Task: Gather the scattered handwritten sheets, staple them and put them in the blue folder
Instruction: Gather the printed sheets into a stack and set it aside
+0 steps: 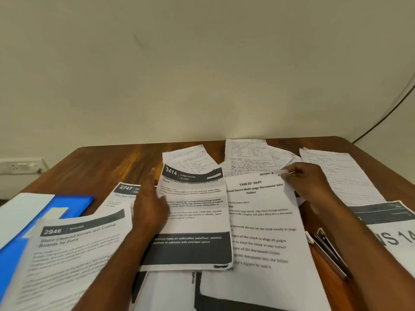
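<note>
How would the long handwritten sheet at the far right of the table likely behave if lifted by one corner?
The long handwritten sheet looks like thin single paper, so it would probably droop and feel very light. It lies flat on the smooth wooden table, so a push would likely slide it. Its near end seems tucked under a printed page, which might drag.

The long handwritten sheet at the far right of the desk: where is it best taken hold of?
Probably at the near right edge of the long handwritten sheet, coming from the right. It lies flat on the wooden desk; that side looks uncovered, while the right hand crowds its left edge and a printed page overlaps its near end.
</note>
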The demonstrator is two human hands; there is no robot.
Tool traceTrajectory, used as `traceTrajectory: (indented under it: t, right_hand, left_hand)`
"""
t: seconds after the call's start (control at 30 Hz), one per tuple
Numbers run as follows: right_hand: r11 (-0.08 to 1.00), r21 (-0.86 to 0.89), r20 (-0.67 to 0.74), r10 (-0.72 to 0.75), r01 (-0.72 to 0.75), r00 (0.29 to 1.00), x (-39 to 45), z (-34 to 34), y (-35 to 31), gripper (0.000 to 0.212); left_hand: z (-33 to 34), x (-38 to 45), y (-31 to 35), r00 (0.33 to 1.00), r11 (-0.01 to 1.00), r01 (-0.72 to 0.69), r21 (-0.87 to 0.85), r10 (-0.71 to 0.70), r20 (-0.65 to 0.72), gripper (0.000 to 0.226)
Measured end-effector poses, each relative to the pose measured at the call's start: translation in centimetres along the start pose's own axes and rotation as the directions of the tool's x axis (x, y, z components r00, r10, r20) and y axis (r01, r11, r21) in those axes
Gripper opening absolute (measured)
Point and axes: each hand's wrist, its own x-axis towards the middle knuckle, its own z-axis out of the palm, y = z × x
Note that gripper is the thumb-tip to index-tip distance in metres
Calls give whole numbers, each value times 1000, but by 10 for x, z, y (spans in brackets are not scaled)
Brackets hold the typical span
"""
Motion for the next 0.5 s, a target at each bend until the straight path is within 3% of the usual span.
traceTrajectory:
  t: [0.13, 0.27, 0.43, 0.5]
  right_hand:
    - [996, 85, -49, 0, 4, 999, 3, -10, -2, 5]
    - [979, 200, -157, -14, 45, 988, 0, -22, -9, 6]
    - [960, 279, -115, 28, 5, 993, 4, -36, -6, 7]
    - [966, 258, -78, 35, -13, 996, 4, -35, -5, 7]
  left_hand:
    - [-1, -1, 5, 998, 990, -61, 131, 63, -14, 91]
    - [-4, -6, 16, 970, 947, -235, 218, 243, -12, 84]
    - [9, -23, 34, 932, 941, -338, 18, 332, 147, 54]
    - [12, -31, 45, 915, 945, -301, -124, 324, 242, 40]
